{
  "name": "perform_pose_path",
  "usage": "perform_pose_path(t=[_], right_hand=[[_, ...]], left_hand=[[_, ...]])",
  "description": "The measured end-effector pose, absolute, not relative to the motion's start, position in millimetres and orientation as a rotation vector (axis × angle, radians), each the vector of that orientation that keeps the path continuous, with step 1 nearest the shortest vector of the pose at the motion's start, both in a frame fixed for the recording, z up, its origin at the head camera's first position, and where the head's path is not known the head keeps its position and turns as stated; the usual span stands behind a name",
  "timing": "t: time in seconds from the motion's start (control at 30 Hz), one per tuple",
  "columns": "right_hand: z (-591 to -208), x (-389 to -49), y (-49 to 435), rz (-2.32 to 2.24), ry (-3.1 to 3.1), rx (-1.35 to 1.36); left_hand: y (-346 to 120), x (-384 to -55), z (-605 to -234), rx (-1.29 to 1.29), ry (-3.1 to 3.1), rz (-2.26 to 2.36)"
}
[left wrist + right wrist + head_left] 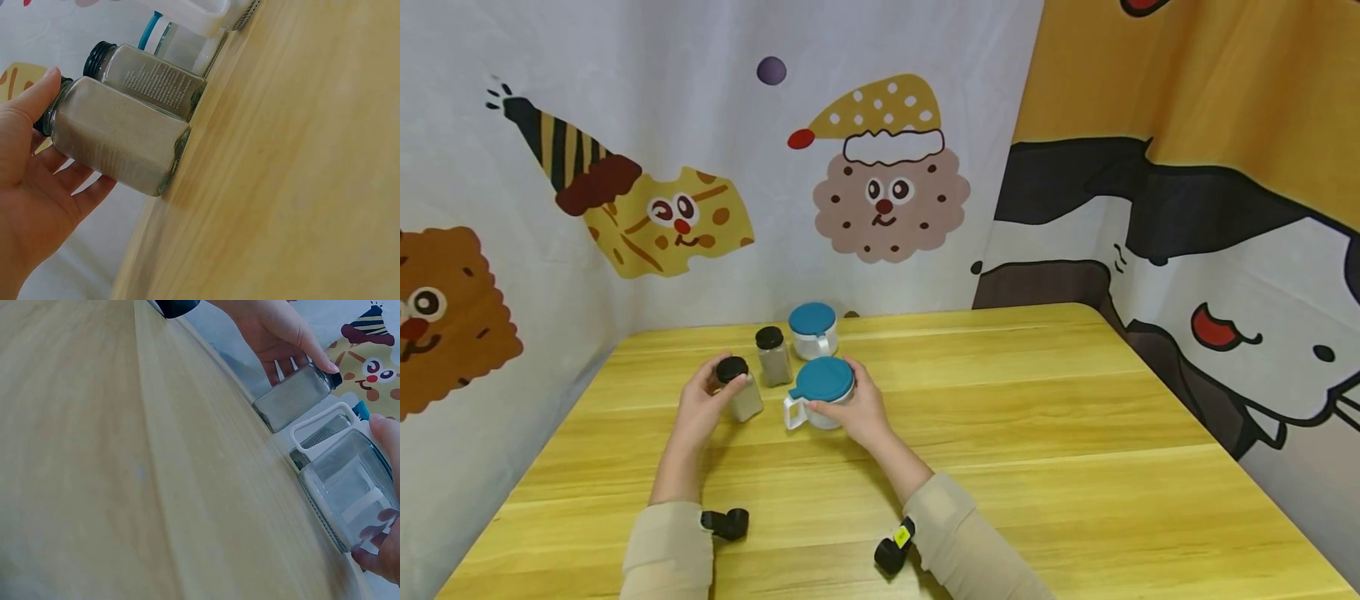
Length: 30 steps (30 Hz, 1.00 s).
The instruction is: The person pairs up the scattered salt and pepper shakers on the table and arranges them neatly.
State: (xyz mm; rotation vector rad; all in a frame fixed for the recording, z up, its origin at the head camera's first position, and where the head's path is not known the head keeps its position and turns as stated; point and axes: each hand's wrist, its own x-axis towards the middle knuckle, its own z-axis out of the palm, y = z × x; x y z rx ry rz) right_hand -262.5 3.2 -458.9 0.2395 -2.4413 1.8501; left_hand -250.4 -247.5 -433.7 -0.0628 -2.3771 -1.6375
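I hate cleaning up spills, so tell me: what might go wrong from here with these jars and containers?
The left grip holds the front jar up by its black cap; if that cap is loose, lifting might drop the jar.
The rear jar stands close behind it, so a backward nudge could knock it over.
The front container, in the right grip, has its handle pointing toward the front jar and might bump it.

Near the edge of the wooden desk (287, 175), the left hand (39, 187) grips a glass jar (119, 137) around its black lid (45, 124) (a printed jar (153, 81) stands just beyond).
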Motion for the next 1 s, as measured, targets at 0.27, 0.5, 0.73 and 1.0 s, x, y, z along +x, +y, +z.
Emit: perform_pose_path(t=[0.27,0.5,0.73,1.0], right_hand=[[-458.9,-262.1,4.9,1.797,-2.452,0.268],[-459.3,-261.5,5.0,1.774,-2.449,0.322],[-458.8,-261.2,6.4,1.733,-2.445,0.376],[-458.4,-260.8,6.8,1.755,-2.44,0.392]], left_hand=[[-246.3,-250.3,-432.2,-0.043,-2.398,-1.625],[-246.5,-249.5,-431.2,-0.032,-2.401,-1.659],[-245.7,-248.9,-430.2,-0.047,-2.39,-1.659],[-246.7,-250.8,-432.4,-0.039,-2.399,-1.621]])
